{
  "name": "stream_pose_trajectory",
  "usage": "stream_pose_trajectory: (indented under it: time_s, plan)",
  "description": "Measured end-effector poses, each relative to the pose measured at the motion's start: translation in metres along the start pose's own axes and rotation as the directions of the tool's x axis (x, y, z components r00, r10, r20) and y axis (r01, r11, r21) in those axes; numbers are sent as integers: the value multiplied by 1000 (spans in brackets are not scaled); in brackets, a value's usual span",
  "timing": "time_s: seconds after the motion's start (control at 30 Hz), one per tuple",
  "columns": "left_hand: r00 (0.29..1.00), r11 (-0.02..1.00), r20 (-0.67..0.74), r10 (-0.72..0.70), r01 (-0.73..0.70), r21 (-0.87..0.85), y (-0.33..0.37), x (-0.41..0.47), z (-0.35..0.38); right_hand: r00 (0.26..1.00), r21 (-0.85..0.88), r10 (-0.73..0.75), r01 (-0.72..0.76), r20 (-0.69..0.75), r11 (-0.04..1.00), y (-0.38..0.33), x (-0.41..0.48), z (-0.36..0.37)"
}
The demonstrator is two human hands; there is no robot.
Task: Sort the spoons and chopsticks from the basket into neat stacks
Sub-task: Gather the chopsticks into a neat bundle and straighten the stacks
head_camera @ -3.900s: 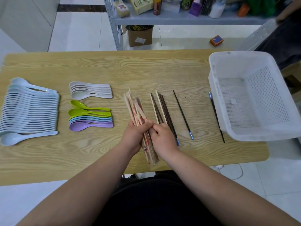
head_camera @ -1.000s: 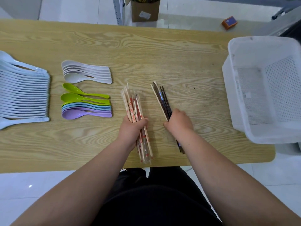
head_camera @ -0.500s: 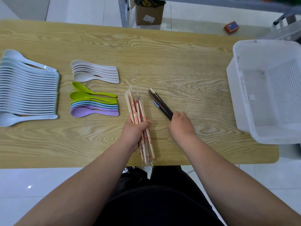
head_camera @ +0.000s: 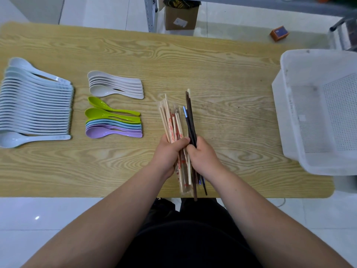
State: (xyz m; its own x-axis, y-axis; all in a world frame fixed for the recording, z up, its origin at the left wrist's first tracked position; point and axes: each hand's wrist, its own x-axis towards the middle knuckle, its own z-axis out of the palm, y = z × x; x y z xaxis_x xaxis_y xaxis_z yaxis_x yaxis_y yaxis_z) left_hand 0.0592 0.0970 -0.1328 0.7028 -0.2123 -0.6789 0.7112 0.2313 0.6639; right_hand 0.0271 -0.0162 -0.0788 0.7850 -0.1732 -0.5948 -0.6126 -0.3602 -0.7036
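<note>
Near the desk's front edge, the left hand curls round the wrapped chopsticks, the right hand round the dark chopsticks, bundles touching, both pointing toward the far edge.

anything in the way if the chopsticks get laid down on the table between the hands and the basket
Nothing visible does. The left hand grips the wrapped wooden chopsticks and the right hand grips the dark chopsticks; the table between them and the white basket shows only bare wood.
</note>
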Motion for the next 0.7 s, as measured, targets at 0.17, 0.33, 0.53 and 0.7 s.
stream_pose_trajectory:
  time_s: [0.17, 0.33, 0.53, 0.7]
  plan:
    - [996, 997, 87, 0, 7, -74, 1, -2, 9, 990, -12, -122, 121, -64, 993, 4, 3, 1]
    - [977, 992, 211, 30, -3, -124, 9, -4, 17, 984, -55, -133, 127, -116, 990, 20, 6, 6]
    - [961, 998, 276, -19, 33, -47, 14, 0, 21, 979, -270, -171, 195, 109, 943, 26, 10, -3]
    - [966, 997, 256, -21, 40, -68, 13, 4, 27, 965, -58, -147, 163, 216, 985, 21, 6, -16]
